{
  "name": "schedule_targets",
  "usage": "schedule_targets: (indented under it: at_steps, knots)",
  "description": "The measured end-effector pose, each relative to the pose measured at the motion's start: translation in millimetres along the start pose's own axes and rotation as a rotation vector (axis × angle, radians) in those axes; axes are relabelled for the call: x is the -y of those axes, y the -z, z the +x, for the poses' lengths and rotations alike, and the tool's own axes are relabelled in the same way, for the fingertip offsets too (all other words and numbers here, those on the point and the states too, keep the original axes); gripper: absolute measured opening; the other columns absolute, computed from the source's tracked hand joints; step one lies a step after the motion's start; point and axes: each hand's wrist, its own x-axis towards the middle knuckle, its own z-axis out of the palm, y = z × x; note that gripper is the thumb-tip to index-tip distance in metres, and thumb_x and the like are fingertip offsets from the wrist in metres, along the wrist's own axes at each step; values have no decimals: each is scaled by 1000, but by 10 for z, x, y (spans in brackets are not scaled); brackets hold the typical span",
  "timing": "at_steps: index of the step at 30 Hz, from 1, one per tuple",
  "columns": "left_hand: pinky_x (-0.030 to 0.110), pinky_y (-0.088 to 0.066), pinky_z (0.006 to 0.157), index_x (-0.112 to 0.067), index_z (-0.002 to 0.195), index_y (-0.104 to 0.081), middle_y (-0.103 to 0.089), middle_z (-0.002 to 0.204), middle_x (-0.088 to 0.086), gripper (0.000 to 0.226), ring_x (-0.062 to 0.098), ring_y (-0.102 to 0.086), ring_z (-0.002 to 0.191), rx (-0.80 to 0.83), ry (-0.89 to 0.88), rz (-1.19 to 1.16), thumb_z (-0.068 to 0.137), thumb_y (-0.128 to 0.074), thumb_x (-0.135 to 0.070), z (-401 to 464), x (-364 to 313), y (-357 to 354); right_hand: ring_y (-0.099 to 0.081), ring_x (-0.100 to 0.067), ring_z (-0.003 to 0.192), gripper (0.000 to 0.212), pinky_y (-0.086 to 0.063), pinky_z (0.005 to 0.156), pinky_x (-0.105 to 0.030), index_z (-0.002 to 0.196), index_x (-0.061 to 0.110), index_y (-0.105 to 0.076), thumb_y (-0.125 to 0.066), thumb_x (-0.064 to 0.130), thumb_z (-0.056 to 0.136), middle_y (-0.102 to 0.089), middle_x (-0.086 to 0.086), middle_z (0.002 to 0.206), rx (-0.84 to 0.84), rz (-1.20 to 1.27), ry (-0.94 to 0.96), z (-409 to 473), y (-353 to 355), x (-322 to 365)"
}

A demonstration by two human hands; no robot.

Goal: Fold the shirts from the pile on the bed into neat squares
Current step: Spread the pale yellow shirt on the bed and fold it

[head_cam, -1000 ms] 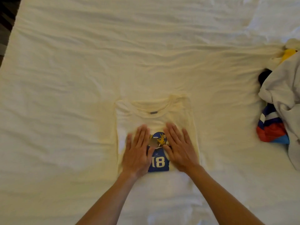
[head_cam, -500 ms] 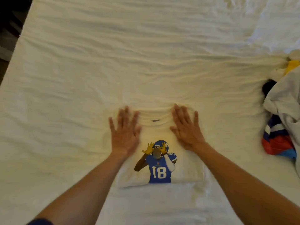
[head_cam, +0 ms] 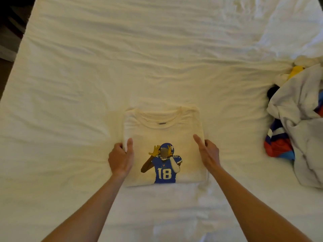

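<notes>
The cream T-shirt (head_cam: 162, 130) lies folded into a near square in the middle of the near half of the bed (head_cam: 87, 67), collar away from the person and the printed football player in the blue number 18 jersey facing up, which looks like a deliberate choice so the front shows once it is stacked. The left hand (head_cam: 120, 158) is at the shirt's left edge, thumb laid on top of the cloth and fingers curled down around the fold, so it seems to be pinching that side. The right hand (head_cam: 208, 152) mirrors it at the right edge: the thumb rests on top and the fingers drop behind the edge, though I cannot tell how far they tuck under. Holding both sides like this makes sense as a way to square up the bundle or to lift it without the layers slipping apart. Off to the right, well apart from the folded shirt, the pile of unfolded shirts (head_cam: 300, 119) sits heaped, a white one draped over something striped in red, white and blue, with a bit of yellow behind. Half a second ago both palms were spread flat near the collar, smoothing; now they have slid out to the sides and down toward the middle.
</notes>
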Motion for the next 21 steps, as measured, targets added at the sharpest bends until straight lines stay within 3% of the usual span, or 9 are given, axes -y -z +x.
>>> schedule_targets:
  at_steps: [1,3,6,11,14,17,21]
  knots:
    - [36,-42,78,-4,107,-63,-65,99,11,63,34,-62,97,43,-10,28,95,-44,-63,12,-21,0,-63,-22,88,57,-48,71,-34,99,13,-65,-60,67,83,-67,-1,96,49,35,-6,48,17,28]
    - [40,-44,88,-2,113,-60,-64,109,15,64,36,-59,106,113,-60,73,95,-48,-62,1,-52,-25,-66,-22,91,56,-55,77,-38,107,18,-67,-63,67,82,-70,-2,101,125,76,3,93,5,49]
    - [39,-41,92,0,121,-55,-62,121,19,49,38,-56,115,184,-112,-45,101,-49,-45,0,-74,-25,-65,-26,99,42,-54,86,-43,116,15,-63,-62,50,92,-67,-4,108,102,10,131,41,-36,52]
    - [38,-39,99,-3,131,-53,-58,134,18,39,37,-50,126,164,-233,-154,105,-44,-32,-63,-292,336,-63,-20,87,18,-47,66,-28,108,16,-62,-58,31,98,-66,-3,99,75,48,304,-276,66,448]
    - [40,-42,98,-5,131,-53,-59,131,17,40,36,-54,121,157,-269,-208,106,-42,-33,-190,-619,862,-62,-18,81,17,-46,62,-28,103,15,-63,-57,30,98,-67,-6,97,71,23,370,-555,314,965]
    - [45,-48,95,-8,129,-55,-61,125,16,40,34,-57,113,113,-296,-244,105,-41,-37,-355,-1064,1648,-64,-19,84,13,-52,72,-36,103,20,-61,-57,32,98,-68,-7,99,70,32,458,-971,681,1706]
    - [40,-44,90,-9,131,-50,-58,123,11,39,30,-55,113,13,-388,-310,106,-38,-37,-743,-1743,2904,-65,-24,92,20,-55,81,-43,112,21,-61,-56,34,98,-68,-5,105,59,69,615,-1727,1183,2825]
